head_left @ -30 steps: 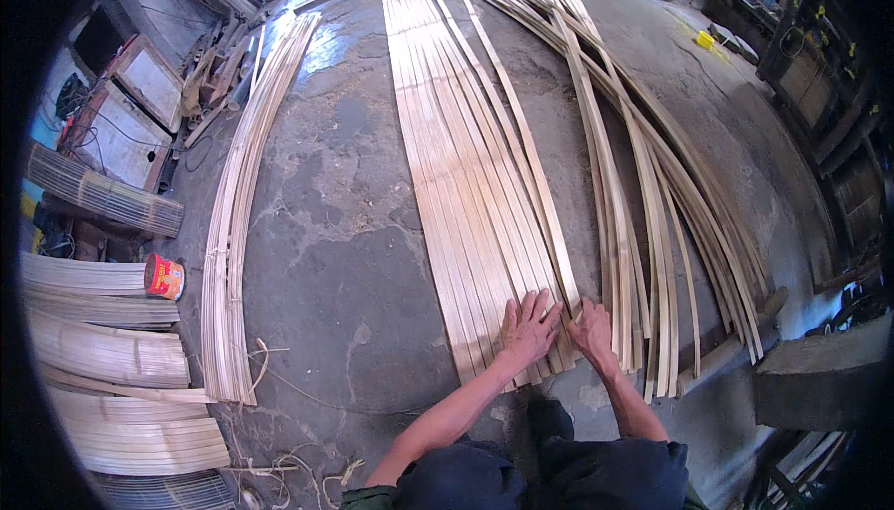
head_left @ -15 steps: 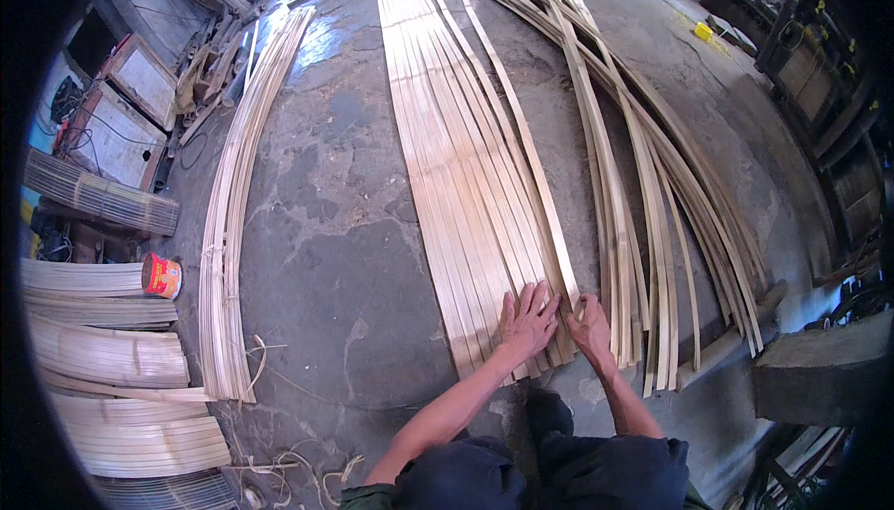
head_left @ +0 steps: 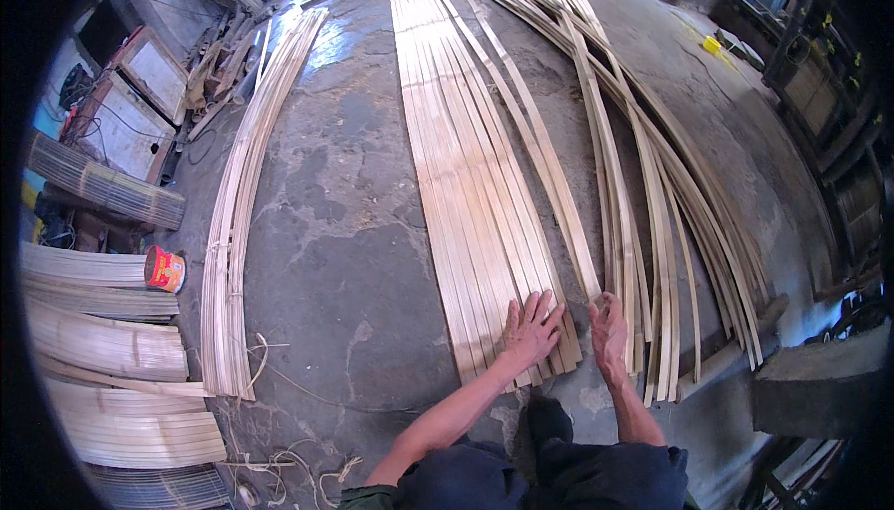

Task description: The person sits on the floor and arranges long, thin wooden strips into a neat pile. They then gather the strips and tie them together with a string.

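Note:
A flat row of long pale bamboo strips lies side by side on the floor before me. My left hand rests on its near end, palm down with the fingers spread. Just right of the row, my right hand has its thumb and fingers closed at the near end of two loose bamboo strips. These strips bow away from the row, leaving a gap of bare floor. The exact fingertip contact is partly hidden.
Crossing strips lie in a heap to the right, beside a concrete block. At left lies a tied strip bundle. Beyond it are stacked slat bundles and a red tin. Scraps of cord lie near my feet.
My right hand has shifted right, drawing the near ends of the loose strips away from the row. My left hand stays on the row, its fingers spread a little wider.

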Tool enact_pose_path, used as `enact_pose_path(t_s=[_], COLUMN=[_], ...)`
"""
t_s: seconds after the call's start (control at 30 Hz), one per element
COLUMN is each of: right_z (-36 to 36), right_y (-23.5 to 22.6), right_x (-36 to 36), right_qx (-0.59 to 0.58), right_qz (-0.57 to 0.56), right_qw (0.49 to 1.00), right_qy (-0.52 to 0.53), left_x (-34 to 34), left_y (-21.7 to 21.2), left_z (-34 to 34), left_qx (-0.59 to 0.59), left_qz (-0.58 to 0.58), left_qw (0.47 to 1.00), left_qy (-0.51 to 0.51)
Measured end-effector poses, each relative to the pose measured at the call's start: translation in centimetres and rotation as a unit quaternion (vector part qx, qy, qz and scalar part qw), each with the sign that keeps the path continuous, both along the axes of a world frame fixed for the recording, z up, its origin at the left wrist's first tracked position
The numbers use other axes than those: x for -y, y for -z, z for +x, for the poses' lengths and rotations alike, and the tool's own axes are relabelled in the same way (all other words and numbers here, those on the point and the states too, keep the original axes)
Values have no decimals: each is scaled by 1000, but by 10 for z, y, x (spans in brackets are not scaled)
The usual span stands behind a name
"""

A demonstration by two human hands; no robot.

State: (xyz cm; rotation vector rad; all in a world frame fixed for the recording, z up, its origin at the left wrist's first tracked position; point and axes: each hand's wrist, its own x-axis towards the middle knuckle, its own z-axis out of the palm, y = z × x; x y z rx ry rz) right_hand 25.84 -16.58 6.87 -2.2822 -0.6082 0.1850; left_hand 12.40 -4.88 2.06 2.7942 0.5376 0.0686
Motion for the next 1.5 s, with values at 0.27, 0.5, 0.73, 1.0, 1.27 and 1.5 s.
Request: enact_pose_path(t_s=[0.27, 0.5, 0.73, 1.0, 1.27, 1.5], right_z=[-15, -13, 3, 22, 10, 6], right_y=[16, 26, 29, 37, 31, 36], right_x=[5, -7, -5, 1, -1, -8], right_qx=[-80, -6, 111, 90, 110, 116], right_qz=[-1, -22, -57, -14, -141, -169], right_qw=[997, 999, 988, 989, 977, 973], right_qy=[-17, -26, -89, -116, -117, -105], left_x=[1, -2, -2, 5, 16, 15], left_y=[-2, -8, -3, -12, -3, 0], left_z=[1, -1, -1, 7, 7, 9], left_qx=[11, 6, 6, 37, 37, 21], left_qz=[21, -6, 2, -15, 28, 17], left_qw=[1000, 1000, 1000, 999, 995, 997], left_qy=[2, 7, 4, -3, 85, 75])
